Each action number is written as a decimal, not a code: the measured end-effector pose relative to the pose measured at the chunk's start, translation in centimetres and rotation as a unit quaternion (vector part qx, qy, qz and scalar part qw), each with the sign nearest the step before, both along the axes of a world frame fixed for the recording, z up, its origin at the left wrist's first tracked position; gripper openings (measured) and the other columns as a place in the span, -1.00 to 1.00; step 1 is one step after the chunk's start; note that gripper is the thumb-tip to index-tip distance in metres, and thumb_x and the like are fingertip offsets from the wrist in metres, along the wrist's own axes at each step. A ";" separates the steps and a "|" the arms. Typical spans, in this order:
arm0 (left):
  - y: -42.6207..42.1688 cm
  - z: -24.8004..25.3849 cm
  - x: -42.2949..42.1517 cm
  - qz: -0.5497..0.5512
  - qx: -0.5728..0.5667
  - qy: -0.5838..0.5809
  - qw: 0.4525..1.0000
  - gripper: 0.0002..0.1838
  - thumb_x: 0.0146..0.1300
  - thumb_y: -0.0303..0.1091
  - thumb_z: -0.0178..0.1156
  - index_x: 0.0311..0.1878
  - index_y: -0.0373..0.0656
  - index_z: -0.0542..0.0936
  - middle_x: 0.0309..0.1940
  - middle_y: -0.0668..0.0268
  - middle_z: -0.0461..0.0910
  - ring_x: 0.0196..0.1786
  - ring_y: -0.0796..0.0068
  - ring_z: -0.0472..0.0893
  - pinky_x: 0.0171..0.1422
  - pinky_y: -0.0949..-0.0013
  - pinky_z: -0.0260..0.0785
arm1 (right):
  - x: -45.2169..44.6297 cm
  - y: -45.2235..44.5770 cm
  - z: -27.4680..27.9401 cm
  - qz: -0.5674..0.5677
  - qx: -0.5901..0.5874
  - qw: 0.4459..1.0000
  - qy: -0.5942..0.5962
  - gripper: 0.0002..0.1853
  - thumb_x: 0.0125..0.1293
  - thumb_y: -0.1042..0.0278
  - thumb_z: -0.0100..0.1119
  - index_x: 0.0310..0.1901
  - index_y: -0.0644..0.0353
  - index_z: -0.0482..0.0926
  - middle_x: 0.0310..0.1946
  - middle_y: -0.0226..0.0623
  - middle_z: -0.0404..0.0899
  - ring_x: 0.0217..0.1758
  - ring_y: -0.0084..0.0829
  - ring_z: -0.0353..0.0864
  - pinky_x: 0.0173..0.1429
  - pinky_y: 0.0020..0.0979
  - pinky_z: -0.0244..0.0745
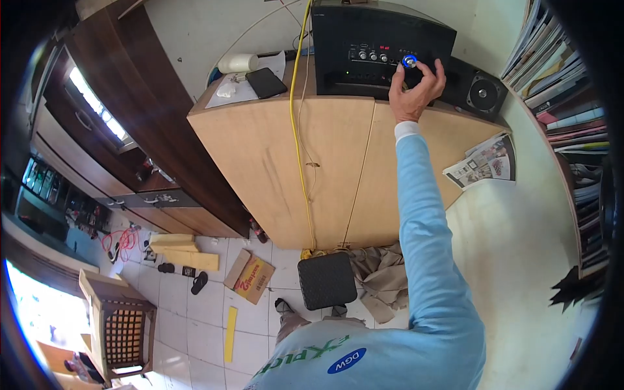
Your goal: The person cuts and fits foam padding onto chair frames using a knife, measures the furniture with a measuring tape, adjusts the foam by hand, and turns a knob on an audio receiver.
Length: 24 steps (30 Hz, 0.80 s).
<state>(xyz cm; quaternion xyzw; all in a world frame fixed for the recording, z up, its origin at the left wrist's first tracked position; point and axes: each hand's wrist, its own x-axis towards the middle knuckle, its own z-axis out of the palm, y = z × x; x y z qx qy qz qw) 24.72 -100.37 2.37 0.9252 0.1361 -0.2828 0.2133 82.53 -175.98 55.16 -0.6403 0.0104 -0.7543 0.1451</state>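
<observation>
Right hand: I see thumb and forefinger narrowly spaced around the blue-lit knob on the black speaker's front; contact I can't tell. Left hand is out of view. I'd want a light, centred pinch.

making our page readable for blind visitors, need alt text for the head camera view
A person's right hand, the arm in a light blue sleeve, has its fingers around a blue-lit knob on a black speaker box. The box stands on a wooden cabinet, with a smaller speaker beside it and a yellow cable running down the cabinet's front.
</observation>
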 end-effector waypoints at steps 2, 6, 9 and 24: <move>-1.2 0.0 -1.6 0.006 0.002 0.006 1.000 -0.76 0.35 -0.20 0.24 -0.02 -0.10 0.60 -0.17 0.21 0.70 -0.15 0.26 0.69 -0.22 0.18 0.51 | 0.2 0.2 0.0 -0.023 0.019 0.999 -0.023 -0.49 0.24 0.17 0.47 0.14 0.11 0.48 0.45 0.09 0.22 0.56 0.18 0.12 0.61 0.33 -0.11; -3.1 -0.1 -2.1 0.023 -0.003 -0.004 1.000 -0.69 0.38 -0.15 0.24 0.09 -0.08 0.58 -0.17 0.25 0.69 -0.19 0.31 0.67 -0.29 0.22 0.47 | 0.4 -0.1 0.0 -0.033 0.031 0.999 -0.021 -0.51 0.25 0.14 0.47 0.14 0.08 0.50 0.46 0.02 0.24 0.57 0.18 0.13 0.61 0.38 -0.12; -4.5 -0.3 -0.5 0.046 -0.024 -0.026 0.998 -0.63 0.41 -0.12 0.24 0.17 -0.07 0.57 -0.17 0.27 0.69 -0.22 0.34 0.66 -0.34 0.25 0.45 | 0.5 -0.4 -0.1 -0.027 0.036 0.999 -0.017 -0.54 0.26 0.14 0.47 0.12 0.06 0.52 0.46 -0.02 0.25 0.59 0.16 0.12 0.60 0.39 -0.11; -8.8 1.1 4.1 0.021 -0.067 -0.070 0.995 -0.51 0.36 -0.05 0.28 0.28 -0.04 0.58 -0.09 0.25 0.72 -0.16 0.24 0.70 -0.26 0.13 0.51 | 0.9 -0.7 -0.4 -0.026 0.045 0.999 -0.012 -0.66 0.28 0.13 0.46 0.02 -0.02 0.62 0.44 -0.12 0.31 0.57 0.17 0.18 0.61 0.35 -0.07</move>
